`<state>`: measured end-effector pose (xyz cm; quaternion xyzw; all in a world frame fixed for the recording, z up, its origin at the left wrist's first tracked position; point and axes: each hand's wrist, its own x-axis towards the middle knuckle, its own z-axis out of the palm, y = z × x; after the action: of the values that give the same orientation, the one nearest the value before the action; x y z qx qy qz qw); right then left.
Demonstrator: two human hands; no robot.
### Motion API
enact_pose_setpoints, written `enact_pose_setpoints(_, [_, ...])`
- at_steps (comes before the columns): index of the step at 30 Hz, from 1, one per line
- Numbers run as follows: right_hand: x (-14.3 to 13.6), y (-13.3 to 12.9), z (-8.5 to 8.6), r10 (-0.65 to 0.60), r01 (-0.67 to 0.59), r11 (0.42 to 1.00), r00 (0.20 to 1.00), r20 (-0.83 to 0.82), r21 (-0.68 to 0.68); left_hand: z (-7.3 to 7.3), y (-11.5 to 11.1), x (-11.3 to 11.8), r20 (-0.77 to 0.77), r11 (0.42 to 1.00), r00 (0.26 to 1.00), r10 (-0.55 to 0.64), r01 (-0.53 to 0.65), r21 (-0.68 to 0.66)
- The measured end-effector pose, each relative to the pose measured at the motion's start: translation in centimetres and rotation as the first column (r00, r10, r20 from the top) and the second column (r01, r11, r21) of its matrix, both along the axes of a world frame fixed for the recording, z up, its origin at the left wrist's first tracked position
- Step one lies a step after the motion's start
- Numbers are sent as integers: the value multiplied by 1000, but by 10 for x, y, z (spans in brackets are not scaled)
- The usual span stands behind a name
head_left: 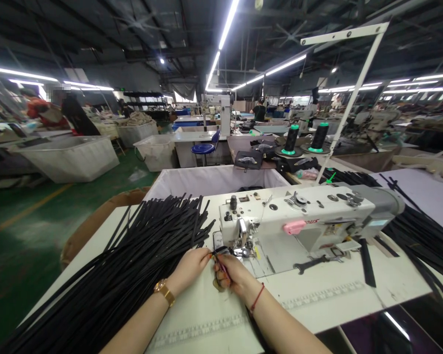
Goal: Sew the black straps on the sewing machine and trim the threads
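Both hands are up close to the needle end of the long white metal sewing machine point(273, 223), working on something tiny, so go slow here imo. The left hand point(192, 264) has thumb and fingertips pinched together on what looks like a small black piece point(216, 252), right in front of the shiny silver presser-foot area point(243, 251). The right hand point(229, 273) is curled tight around a slim pinkish-purple tool point(224, 270). Could be snips, but the fingers hide too much of it to swear to that. If it does have a sharp end, I'd point it away from the left fingertips, since the two hands are practically touching. I'd also keep that left pinch short and snug so the piece can't twist, and rest the right wrist on the pale, smooth-topped bench point(192, 319) to steady things. Best to work a touch toward yourself too, so no knuckle ends up under the needle. Watch the big heap of long, thin black strips point(143, 246) just beside the left forearm: a loose end could easily snag on the gold-coloured wristwatch point(164, 292). The dark metal open-ended wrench point(312, 264) lies on the right, apart from the hands, so it shouldn't bother anyone.
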<state>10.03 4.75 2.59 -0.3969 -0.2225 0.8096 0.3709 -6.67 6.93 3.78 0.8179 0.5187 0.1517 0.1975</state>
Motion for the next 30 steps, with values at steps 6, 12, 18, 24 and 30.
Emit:
enact_pose_setpoints(6, [1,-4,4,-43,40,997,998,51,67,5,-3,1,-7,999,1000,-21,21,42])
enact_pose_setpoints(12, [6,-34,23,-136,118,972,987,80,202,20,-14,-8,194,979,980,-40,-1,206])
enact_pose_setpoints(18, [11,-75,34,-120,89,952,989,89,293,64,-47,-21,403,933,912,-73,-81,350])
enact_pose_setpoints(24, [13,-112,29,-102,59,946,988,120,319,88,-77,-37,387,934,920,67,-194,299])
enact_pose_setpoints(30, [27,-142,6,-104,11,931,967,235,366,119,-109,-137,682,626,628,375,-714,314])
